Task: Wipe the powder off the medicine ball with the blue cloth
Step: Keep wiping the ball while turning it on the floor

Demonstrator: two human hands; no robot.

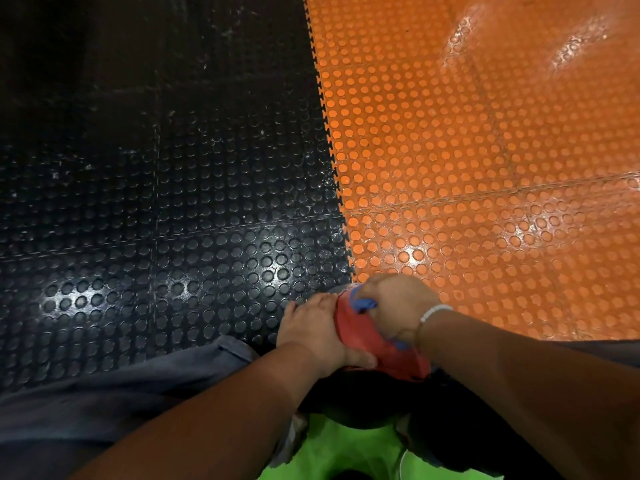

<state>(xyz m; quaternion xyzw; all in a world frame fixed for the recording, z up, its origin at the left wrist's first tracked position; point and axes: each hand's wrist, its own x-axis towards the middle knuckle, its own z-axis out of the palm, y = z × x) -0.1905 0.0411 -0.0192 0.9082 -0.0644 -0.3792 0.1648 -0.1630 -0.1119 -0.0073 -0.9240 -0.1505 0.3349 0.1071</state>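
A red and black medicine ball (367, 336) sits low in the head view, between my knees. My left hand (313, 332) lies against its left side, fingers spread over the top and thumb curled under the red panel. My right hand (398, 308) presses down on the ball's upper right with the blue cloth (362, 302) bunched under its fingers. Only small folds of the cloth show beside the hand and near the wrist. The ball's lower half is dark and partly hidden by my arms.
Studded rubber floor tiles fill the view, black (173, 202) on the left and orange (485, 168) on the right, joined by a toothed seam. My grey trouser leg (121, 393) lies at lower left. A bright green surface (346, 452) shows beneath the ball.
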